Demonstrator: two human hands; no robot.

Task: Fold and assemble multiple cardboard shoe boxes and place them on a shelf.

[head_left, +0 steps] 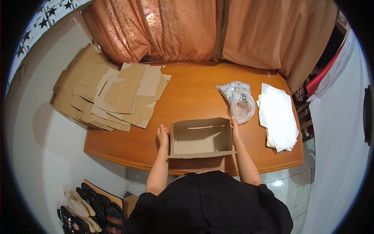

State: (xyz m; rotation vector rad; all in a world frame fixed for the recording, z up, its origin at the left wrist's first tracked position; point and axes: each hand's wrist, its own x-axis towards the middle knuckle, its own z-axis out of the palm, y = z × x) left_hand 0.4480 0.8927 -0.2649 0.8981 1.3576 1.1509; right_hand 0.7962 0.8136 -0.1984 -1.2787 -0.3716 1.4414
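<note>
An open-topped brown cardboard box [202, 141] stands at the table's near edge, in front of my body. A long narrow slot shows in its far wall, and its inside holds nothing that I can see. Beside its left wall is my left hand [163, 135], slightly apart from the cardboard, with the fingers loosely bent and nothing in them. My right hand [235, 129] lies along the outside of the right wall, its fingers stretched toward the far corner and touching the box. Part of that hand is hidden by the wall.
Flattened cardboard pieces [120, 91] are heaped on the wooden table [191, 91] at the left. A clear plastic bag [238, 102] lies beyond my right hand, with a stack of white paper [277, 117] farther right. Curtains [183, 31] hang behind; shoes [89, 206] stand at lower left.
</note>
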